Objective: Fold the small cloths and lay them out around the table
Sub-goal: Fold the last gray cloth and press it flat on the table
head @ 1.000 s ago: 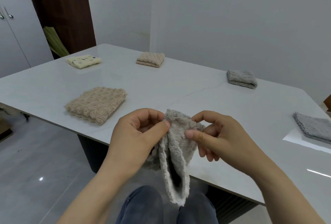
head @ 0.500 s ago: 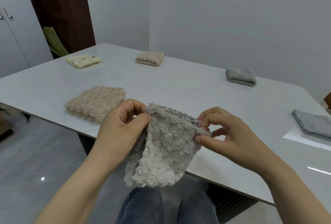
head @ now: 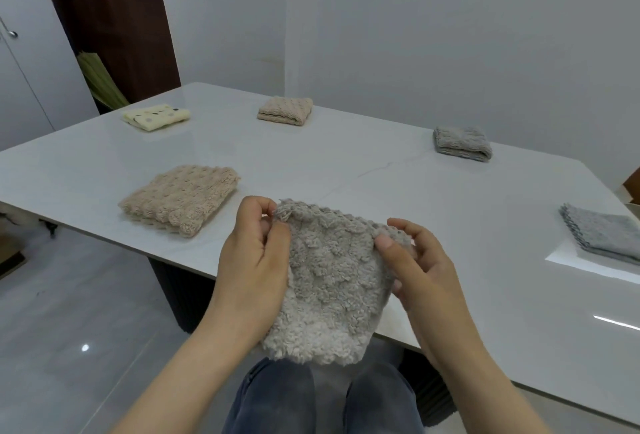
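Left hand (head: 256,260) and right hand (head: 415,267) each pinched a top corner of the fluffy grey-beige cloth (head: 332,288), held spread out in the air over the near edge of the white table (head: 346,170), its lower part hanging above the person's knees (head: 277,395). Five folded cloths lay on the table: a beige cloth (head: 183,198) near the near-left edge, a spotted yellow cloth (head: 156,117) at the far-left corner, a tan cloth (head: 285,110) along the far edge. A grey cloth (head: 462,143) sat farther right on that edge and a flat grey cloth (head: 602,237) by the right edge.

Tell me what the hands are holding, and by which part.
A fluffy grey-beige cloth, pinched at its upper corners: left hand at one, right hand at the other.
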`<control>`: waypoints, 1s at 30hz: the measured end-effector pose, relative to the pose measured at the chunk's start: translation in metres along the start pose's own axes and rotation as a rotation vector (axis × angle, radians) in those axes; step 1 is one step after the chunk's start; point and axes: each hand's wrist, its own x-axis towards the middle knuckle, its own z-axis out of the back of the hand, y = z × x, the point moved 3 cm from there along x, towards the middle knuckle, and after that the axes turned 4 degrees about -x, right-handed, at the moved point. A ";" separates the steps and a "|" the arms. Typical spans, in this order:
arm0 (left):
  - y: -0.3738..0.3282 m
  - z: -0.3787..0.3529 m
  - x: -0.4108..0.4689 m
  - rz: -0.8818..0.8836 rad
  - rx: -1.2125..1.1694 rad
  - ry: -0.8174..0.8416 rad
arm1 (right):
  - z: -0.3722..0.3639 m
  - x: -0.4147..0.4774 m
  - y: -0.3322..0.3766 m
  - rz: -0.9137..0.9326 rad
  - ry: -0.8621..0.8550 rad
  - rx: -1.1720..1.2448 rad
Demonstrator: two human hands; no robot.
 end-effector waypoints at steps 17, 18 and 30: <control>0.006 -0.029 -0.011 -0.057 -0.040 0.259 | 0.020 0.001 -0.010 0.017 -0.144 -0.132; 0.007 -0.032 -0.012 -0.106 0.010 0.295 | 0.024 0.003 -0.010 0.013 -0.143 -0.149; 0.021 -0.105 -0.008 -0.106 0.009 0.457 | 0.099 0.008 -0.017 0.010 -0.282 -0.543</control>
